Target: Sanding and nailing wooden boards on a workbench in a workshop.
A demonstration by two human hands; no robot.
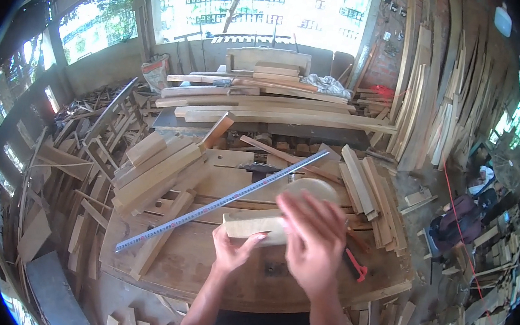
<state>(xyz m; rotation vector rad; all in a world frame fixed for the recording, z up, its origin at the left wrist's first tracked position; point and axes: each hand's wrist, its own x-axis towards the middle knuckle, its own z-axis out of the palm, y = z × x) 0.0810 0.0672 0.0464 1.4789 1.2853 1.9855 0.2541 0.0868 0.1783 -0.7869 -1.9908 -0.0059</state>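
My left hand (235, 249) grips the near end of a pale curved wooden piece (254, 224) from below, thumb on its front face. That piece arcs up and to the right, its rounded top showing behind my right hand (311, 243). The right hand lies over the wood with fingers spread flat, back toward the camera. A long metal ruler (219, 203) runs diagonally across the wooden workbench (195, 262), from lower left to upper right, just left of both hands.
Stacked wooden blocks and planks (154, 172) sit on the bench's left side, slats (369, 190) on its right. A red-handled tool (355, 265) lies right of my right hand. Long boards (265, 107) pile behind; planks lean on the right wall; offcuts cover the floor.
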